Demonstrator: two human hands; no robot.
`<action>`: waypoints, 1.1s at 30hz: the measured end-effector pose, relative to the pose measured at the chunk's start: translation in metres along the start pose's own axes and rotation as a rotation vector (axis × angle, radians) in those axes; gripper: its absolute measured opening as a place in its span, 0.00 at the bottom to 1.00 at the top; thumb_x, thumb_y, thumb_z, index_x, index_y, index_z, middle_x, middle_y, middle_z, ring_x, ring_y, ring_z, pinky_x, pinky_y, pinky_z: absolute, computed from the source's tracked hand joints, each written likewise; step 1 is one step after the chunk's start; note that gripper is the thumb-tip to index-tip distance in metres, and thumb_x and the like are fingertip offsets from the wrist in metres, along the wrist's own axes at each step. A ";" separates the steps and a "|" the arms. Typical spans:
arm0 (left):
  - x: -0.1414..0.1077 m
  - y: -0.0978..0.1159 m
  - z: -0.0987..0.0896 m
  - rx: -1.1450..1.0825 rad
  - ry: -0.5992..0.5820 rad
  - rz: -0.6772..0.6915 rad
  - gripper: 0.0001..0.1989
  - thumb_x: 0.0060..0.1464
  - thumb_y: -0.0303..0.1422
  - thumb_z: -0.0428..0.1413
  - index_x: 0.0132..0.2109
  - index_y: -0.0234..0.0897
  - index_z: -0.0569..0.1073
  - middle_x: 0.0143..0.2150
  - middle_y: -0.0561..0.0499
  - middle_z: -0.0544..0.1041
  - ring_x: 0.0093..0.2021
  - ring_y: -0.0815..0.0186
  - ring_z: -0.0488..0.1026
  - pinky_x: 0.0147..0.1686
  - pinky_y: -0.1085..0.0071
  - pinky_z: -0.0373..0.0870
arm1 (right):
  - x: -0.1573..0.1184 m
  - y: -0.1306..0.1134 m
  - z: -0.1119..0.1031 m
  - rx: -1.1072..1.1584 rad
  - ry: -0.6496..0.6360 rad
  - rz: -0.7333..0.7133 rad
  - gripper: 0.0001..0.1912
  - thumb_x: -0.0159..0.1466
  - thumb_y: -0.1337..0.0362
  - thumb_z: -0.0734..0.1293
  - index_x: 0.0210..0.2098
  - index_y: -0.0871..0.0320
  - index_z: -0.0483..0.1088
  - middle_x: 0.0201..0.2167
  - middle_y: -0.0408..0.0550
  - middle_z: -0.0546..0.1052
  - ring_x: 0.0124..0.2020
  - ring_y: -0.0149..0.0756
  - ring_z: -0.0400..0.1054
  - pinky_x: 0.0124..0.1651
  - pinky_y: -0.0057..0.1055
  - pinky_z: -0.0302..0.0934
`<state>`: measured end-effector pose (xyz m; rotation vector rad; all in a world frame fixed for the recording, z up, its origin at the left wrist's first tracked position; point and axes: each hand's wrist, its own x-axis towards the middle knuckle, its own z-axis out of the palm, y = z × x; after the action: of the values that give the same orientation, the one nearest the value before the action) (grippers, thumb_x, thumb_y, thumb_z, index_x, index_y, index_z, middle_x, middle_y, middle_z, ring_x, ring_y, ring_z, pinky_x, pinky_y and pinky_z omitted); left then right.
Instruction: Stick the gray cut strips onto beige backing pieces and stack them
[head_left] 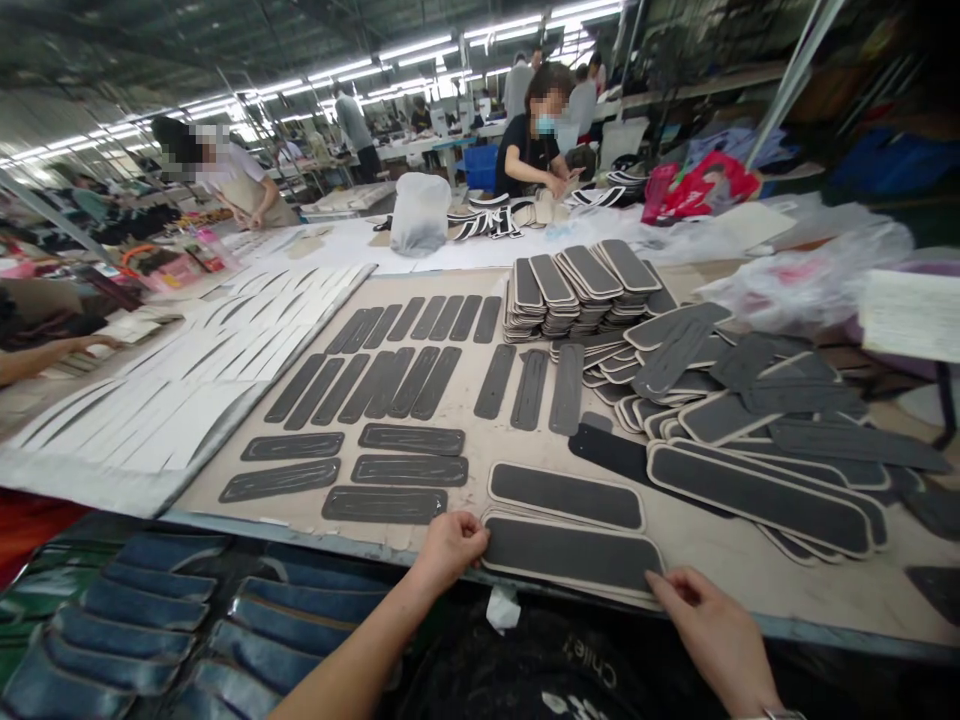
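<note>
At the table's front edge, my left hand [451, 548] pinches the left end of a dark grey, round-cornered panel with a pale border [570, 548]. The thumb and fingers of my right hand [709, 622] are closed on that panel's lower right corner. It lies over a few similar pieces, whose edges peep out below it. Just behind rests another bordered panel [566, 496], on a thin layer of the same pieces. To the left, plain dark strips [384, 503] with glossy streaks lie spread in rows.
Neat stacks of bordered panels [574, 280] stand at the back, with a loose heap [757, 480] on the right. White curved pieces [187, 350] cover a board on the left. Blue pieces [127, 620] lie below the table. A co-worker [529, 150] works across from me; another person's arm [45, 360] reaches in left.
</note>
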<state>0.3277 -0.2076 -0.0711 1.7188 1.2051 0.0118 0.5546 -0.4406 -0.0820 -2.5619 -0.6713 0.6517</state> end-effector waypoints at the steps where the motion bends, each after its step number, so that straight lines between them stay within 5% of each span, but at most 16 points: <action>1: 0.001 0.000 0.000 0.011 -0.001 -0.009 0.09 0.46 0.36 0.51 0.26 0.35 0.70 0.15 0.55 0.69 0.17 0.70 0.69 0.18 0.78 0.61 | 0.000 -0.001 0.000 -0.001 0.007 0.004 0.22 0.54 0.41 0.57 0.22 0.53 0.66 0.18 0.39 0.70 0.24 0.36 0.65 0.28 0.29 0.55; 15: 0.007 -0.006 0.002 -0.035 -0.061 -0.010 0.07 0.47 0.34 0.51 0.26 0.36 0.67 0.15 0.55 0.71 0.18 0.69 0.70 0.18 0.78 0.64 | -0.006 -0.006 0.002 0.123 0.122 -0.069 0.20 0.54 0.47 0.59 0.18 0.55 0.63 0.14 0.38 0.65 0.20 0.31 0.60 0.25 0.26 0.52; 24: 0.005 0.001 0.001 -0.023 -0.073 -0.002 0.08 0.47 0.36 0.50 0.24 0.37 0.65 0.14 0.56 0.71 0.17 0.70 0.69 0.18 0.78 0.64 | -0.006 -0.005 0.005 0.179 0.132 -0.064 0.18 0.54 0.49 0.60 0.19 0.56 0.63 0.15 0.37 0.64 0.20 0.30 0.59 0.26 0.26 0.52; 33: 0.016 -0.015 0.004 0.072 -0.078 0.025 0.11 0.49 0.40 0.48 0.26 0.38 0.66 0.15 0.55 0.72 0.18 0.68 0.71 0.19 0.77 0.64 | -0.004 -0.006 0.002 0.192 0.088 -0.056 0.18 0.57 0.51 0.59 0.18 0.55 0.58 0.14 0.35 0.60 0.21 0.29 0.57 0.27 0.26 0.50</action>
<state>0.3269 -0.1988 -0.0911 1.7807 1.1387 -0.0840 0.5488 -0.4375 -0.0795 -2.3717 -0.6176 0.5526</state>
